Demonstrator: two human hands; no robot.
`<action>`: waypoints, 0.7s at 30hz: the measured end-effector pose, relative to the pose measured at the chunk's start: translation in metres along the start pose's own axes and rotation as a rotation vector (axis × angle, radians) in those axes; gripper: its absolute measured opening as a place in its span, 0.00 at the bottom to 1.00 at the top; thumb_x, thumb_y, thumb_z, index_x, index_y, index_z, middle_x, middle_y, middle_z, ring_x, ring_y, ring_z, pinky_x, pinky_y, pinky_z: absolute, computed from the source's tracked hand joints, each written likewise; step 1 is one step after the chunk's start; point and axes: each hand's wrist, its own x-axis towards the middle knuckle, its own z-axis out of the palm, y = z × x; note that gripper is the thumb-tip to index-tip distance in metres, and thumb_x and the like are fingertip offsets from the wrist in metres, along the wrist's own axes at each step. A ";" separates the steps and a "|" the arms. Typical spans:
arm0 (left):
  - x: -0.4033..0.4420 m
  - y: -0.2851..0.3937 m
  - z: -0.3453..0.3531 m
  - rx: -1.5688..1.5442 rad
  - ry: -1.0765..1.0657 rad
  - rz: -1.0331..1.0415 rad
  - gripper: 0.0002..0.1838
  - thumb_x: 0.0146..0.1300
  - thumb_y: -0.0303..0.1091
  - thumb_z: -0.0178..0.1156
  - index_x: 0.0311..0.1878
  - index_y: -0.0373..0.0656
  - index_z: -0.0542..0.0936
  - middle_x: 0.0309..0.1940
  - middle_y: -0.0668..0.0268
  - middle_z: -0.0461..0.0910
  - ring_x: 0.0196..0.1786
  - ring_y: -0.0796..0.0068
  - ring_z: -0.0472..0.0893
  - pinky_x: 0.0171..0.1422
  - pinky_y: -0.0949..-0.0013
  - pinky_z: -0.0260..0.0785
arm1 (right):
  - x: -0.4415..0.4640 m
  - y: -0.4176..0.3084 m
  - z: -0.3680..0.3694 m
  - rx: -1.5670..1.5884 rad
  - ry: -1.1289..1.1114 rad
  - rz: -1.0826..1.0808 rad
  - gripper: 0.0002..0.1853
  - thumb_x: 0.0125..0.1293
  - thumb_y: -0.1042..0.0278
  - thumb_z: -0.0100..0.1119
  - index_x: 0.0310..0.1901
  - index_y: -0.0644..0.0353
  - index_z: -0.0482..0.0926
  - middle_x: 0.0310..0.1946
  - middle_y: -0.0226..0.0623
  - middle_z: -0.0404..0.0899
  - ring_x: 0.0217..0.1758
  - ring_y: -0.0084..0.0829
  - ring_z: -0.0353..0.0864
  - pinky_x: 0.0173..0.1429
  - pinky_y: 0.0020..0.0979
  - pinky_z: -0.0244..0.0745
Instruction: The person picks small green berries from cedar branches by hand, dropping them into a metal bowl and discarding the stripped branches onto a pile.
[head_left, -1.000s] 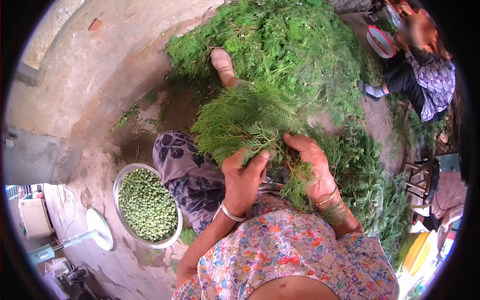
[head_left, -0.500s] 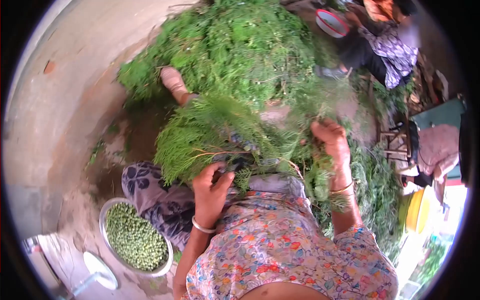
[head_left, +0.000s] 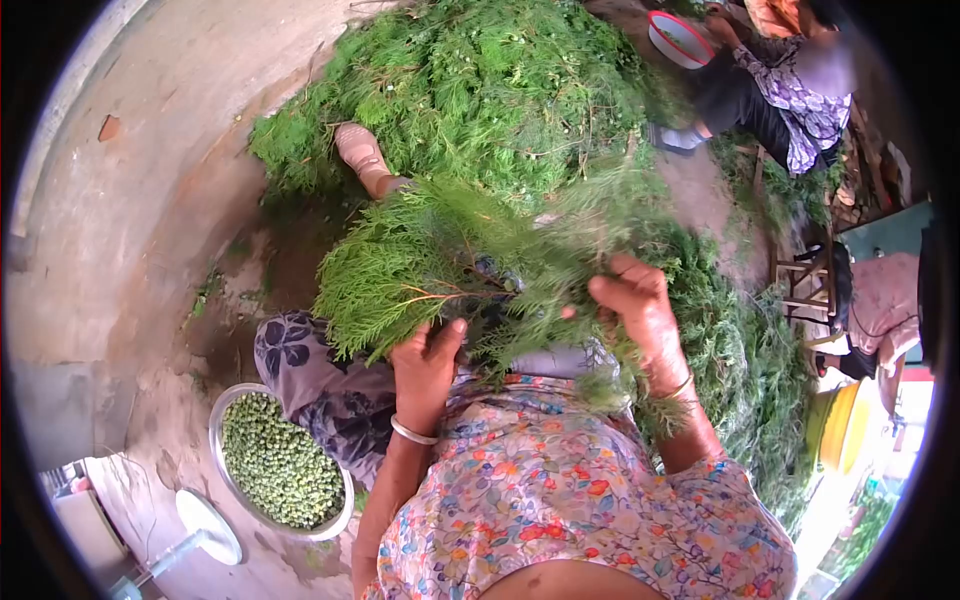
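A leafy green branch (head_left: pixel 400 270) with a reddish stem lies across my lap. My left hand (head_left: pixel 425 365), with a silver bangle, is at its lower edge, thumb raised and fingers closed around part of the foliage. On the right, my right hand (head_left: pixel 635 300), with a thin gold bangle, is closed on a feathery sprig (head_left: pixel 590 235) that is blurred by motion. More sprigs hang over my right wrist. A metal basin (head_left: pixel 350 500) full of small green cones (head_left: pixel 280 460) stands beside my knee at the lower left.
A large heap of green branches (head_left: pixel 480 90) spreads ahead, more lying along my right. Another person (head_left: pixel 790 100) sits at the upper right near a red-rimmed bowl (head_left: pixel 680 40). A wooden stool (head_left: pixel 805 285) and yellow tub (head_left: pixel 845 425) stand right; a round white stand base (head_left: pixel 210 525) lower left.
The view has shifted rightward overall. My hands have moved apart from their close position over the foliage, and the branch's stem now shows between them. My right hand has risen with the sprig.
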 end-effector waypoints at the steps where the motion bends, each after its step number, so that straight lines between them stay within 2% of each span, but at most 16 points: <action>1: -0.002 0.003 -0.001 0.005 0.002 -0.002 0.08 0.62 0.31 0.62 0.28 0.42 0.76 0.16 0.78 0.67 0.16 0.90 0.60 0.18 0.80 0.49 | 0.006 0.006 -0.009 0.077 0.008 -0.046 0.03 0.61 0.77 0.56 0.31 0.65 0.77 0.26 0.33 0.81 0.24 0.23 0.81 0.25 0.21 0.66; 3: -0.011 0.022 -0.006 -0.185 0.065 -0.045 0.06 0.63 0.31 0.61 0.30 0.41 0.78 0.17 0.78 0.68 0.16 0.90 0.61 0.18 0.81 0.49 | 0.002 -0.008 -0.022 0.099 0.123 -0.005 0.03 0.62 0.77 0.55 0.33 0.65 0.78 0.27 0.35 0.82 0.25 0.23 0.81 0.25 0.21 0.66; 4: -0.016 0.038 -0.013 -0.226 0.079 -0.126 0.03 0.61 0.27 0.62 0.35 0.37 0.80 0.20 0.76 0.72 0.19 0.88 0.65 0.21 0.80 0.55 | 0.004 -0.006 -0.034 0.042 0.188 -0.035 0.04 0.62 0.77 0.54 0.34 0.66 0.79 0.27 0.35 0.82 0.25 0.23 0.82 0.25 0.22 0.68; 5: -0.018 0.037 -0.020 -0.303 0.118 -0.150 0.03 0.61 0.26 0.62 0.36 0.38 0.81 0.20 0.76 0.74 0.18 0.89 0.66 0.19 0.81 0.54 | 0.007 -0.004 -0.047 -0.016 0.252 -0.067 0.05 0.62 0.77 0.54 0.35 0.66 0.79 0.27 0.34 0.82 0.25 0.24 0.82 0.26 0.23 0.69; 7: -0.024 0.049 -0.037 -0.314 0.140 -0.108 0.04 0.60 0.26 0.62 0.37 0.38 0.80 0.21 0.75 0.74 0.19 0.89 0.66 0.21 0.81 0.56 | 0.012 0.005 -0.067 -0.068 0.380 -0.155 0.06 0.63 0.75 0.54 0.35 0.67 0.79 0.26 0.33 0.82 0.28 0.24 0.82 0.28 0.25 0.71; 8: -0.026 0.044 -0.045 -0.195 0.136 -0.057 0.04 0.60 0.25 0.62 0.38 0.37 0.80 0.21 0.75 0.75 0.21 0.86 0.68 0.23 0.77 0.59 | 0.018 0.021 -0.088 -0.194 0.393 -0.155 0.07 0.63 0.73 0.55 0.35 0.69 0.79 0.26 0.35 0.81 0.31 0.24 0.82 0.34 0.27 0.73; 9: -0.025 0.036 -0.047 -0.189 0.147 -0.061 0.04 0.60 0.25 0.62 0.38 0.37 0.80 0.21 0.75 0.75 0.21 0.86 0.68 0.23 0.77 0.59 | 0.015 0.011 -0.085 -0.514 0.456 -0.067 0.10 0.62 0.70 0.57 0.39 0.69 0.78 0.31 0.42 0.82 0.33 0.27 0.82 0.38 0.30 0.74; 11: -0.024 0.016 -0.049 -0.232 0.107 -0.078 0.03 0.60 0.26 0.59 0.36 0.38 0.78 0.23 0.75 0.72 0.20 0.88 0.64 0.20 0.80 0.52 | 0.029 0.034 -0.091 -1.136 0.495 -0.260 0.16 0.61 0.67 0.60 0.47 0.69 0.76 0.38 0.50 0.81 0.33 0.32 0.83 0.42 0.31 0.76; 13: -0.024 0.012 -0.053 -0.086 0.098 -0.044 0.04 0.57 0.27 0.62 0.31 0.37 0.77 0.22 0.73 0.73 0.20 0.85 0.66 0.21 0.77 0.55 | 0.026 0.041 -0.073 -1.427 0.506 -0.488 0.24 0.59 0.66 0.63 0.54 0.70 0.72 0.41 0.55 0.80 0.36 0.38 0.83 0.45 0.34 0.78; 14: -0.025 0.015 -0.058 0.164 0.005 -0.122 0.08 0.54 0.28 0.64 0.36 0.35 0.78 0.22 0.67 0.76 0.21 0.81 0.69 0.25 0.74 0.60 | 0.016 0.022 -0.044 -1.243 0.390 -0.413 0.27 0.57 0.66 0.66 0.57 0.68 0.72 0.42 0.55 0.80 0.39 0.40 0.83 0.49 0.36 0.79; 15: -0.026 0.018 -0.061 0.414 -0.093 -0.199 0.14 0.52 0.30 0.66 0.40 0.34 0.79 0.22 0.62 0.78 0.23 0.77 0.71 0.30 0.71 0.66 | 0.007 0.008 -0.019 -0.982 0.225 -0.455 0.25 0.55 0.68 0.67 0.54 0.67 0.75 0.44 0.53 0.81 0.43 0.40 0.83 0.50 0.37 0.79; 16: -0.028 0.026 -0.064 0.556 -0.141 -0.166 0.15 0.49 0.33 0.68 0.38 0.34 0.79 0.22 0.56 0.78 0.22 0.73 0.73 0.31 0.71 0.67 | 0.004 0.019 -0.008 -0.890 0.108 -0.527 0.22 0.52 0.68 0.70 0.50 0.65 0.78 0.44 0.49 0.81 0.46 0.37 0.83 0.51 0.34 0.79; 17: -0.031 0.030 -0.067 0.558 -0.144 -0.169 0.15 0.49 0.33 0.68 0.38 0.34 0.79 0.22 0.56 0.78 0.22 0.73 0.73 0.31 0.71 0.67 | -0.002 0.019 0.011 -0.771 -0.045 -0.456 0.22 0.47 0.72 0.72 0.48 0.61 0.81 0.47 0.44 0.81 0.51 0.35 0.81 0.56 0.32 0.76; 18: -0.036 0.032 -0.070 0.513 -0.143 -0.046 0.13 0.50 0.32 0.67 0.36 0.34 0.79 0.22 0.57 0.78 0.22 0.72 0.74 0.30 0.70 0.67 | -0.005 0.029 0.023 -0.746 -0.139 -0.511 0.20 0.47 0.72 0.72 0.45 0.61 0.82 0.46 0.44 0.82 0.50 0.38 0.82 0.55 0.33 0.77; 19: -0.040 0.037 -0.072 0.466 -0.141 0.076 0.12 0.50 0.31 0.67 0.35 0.35 0.79 0.22 0.58 0.78 0.21 0.71 0.75 0.29 0.69 0.67 | -0.008 0.037 0.035 -0.723 -0.174 -0.550 0.15 0.49 0.72 0.69 0.40 0.62 0.81 0.41 0.45 0.82 0.46 0.45 0.81 0.52 0.38 0.77; 21: -0.039 0.059 -0.068 0.356 -0.169 0.074 0.10 0.52 0.29 0.66 0.34 0.34 0.79 0.23 0.58 0.79 0.23 0.71 0.77 0.30 0.70 0.68 | -0.006 0.059 0.042 -0.821 -0.165 -0.658 0.11 0.48 0.73 0.67 0.35 0.63 0.82 0.40 0.43 0.82 0.47 0.45 0.78 0.52 0.39 0.74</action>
